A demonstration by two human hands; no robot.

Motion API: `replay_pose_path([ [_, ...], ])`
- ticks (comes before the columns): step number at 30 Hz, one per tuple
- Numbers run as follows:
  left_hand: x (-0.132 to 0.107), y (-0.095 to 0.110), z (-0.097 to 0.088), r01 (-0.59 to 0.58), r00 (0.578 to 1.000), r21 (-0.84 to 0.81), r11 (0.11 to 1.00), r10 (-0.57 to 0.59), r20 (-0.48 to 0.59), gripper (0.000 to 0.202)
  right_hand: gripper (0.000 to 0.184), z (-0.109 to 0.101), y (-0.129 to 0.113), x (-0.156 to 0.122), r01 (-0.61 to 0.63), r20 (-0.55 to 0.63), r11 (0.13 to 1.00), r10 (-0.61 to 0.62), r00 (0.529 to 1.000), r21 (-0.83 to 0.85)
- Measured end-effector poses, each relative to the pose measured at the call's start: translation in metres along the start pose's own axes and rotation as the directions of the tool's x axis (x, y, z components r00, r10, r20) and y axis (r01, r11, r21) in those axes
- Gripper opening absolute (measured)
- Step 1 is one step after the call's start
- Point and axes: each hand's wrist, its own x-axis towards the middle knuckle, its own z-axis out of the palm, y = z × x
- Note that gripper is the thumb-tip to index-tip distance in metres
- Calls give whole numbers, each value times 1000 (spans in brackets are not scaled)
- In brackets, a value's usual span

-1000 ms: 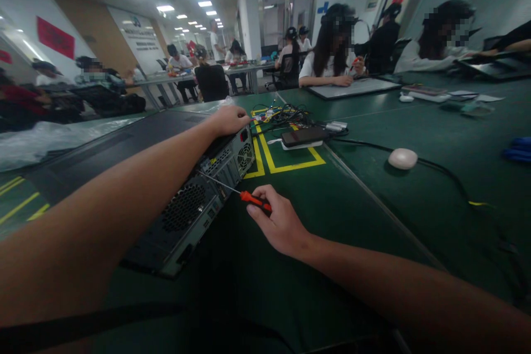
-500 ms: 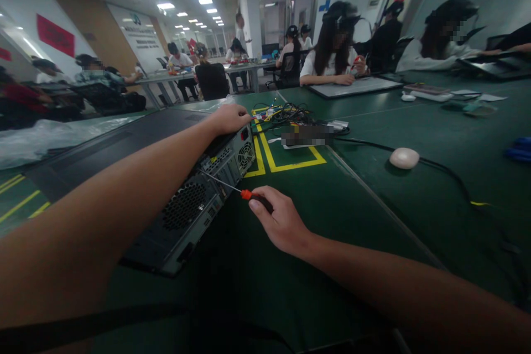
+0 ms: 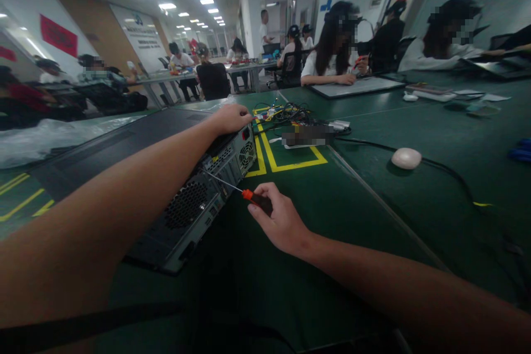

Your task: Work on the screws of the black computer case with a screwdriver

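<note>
A dark desktop computer case (image 3: 124,149) lies on its side on the green table, its rear panel with fan grilles facing me. My left hand (image 3: 231,118) rests closed over the far top corner of the case. My right hand (image 3: 280,220) grips a screwdriver (image 3: 250,196) with an orange and black handle. Its thin shaft points left and up, with the tip against the rear panel near the upper edge.
Yellow tape lines (image 3: 286,165) mark a box on the table beyond the case. A tangle of cables (image 3: 286,113) and a blurred device (image 3: 307,135) lie there. A white mouse (image 3: 406,158) with a black cord sits to the right. Several people sit at tables behind.
My right hand has turned slightly on the screwdriver handle and shifted a little upward. My left hand and the case stay where they were.
</note>
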Motion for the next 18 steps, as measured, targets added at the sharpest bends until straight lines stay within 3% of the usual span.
replay_pose_path([
  [18, -6, 7, -1, 58, 998, 1, 998, -58, 25, 45, 16, -1, 1, -1, 22, 23, 1000, -21, 1000, -18],
])
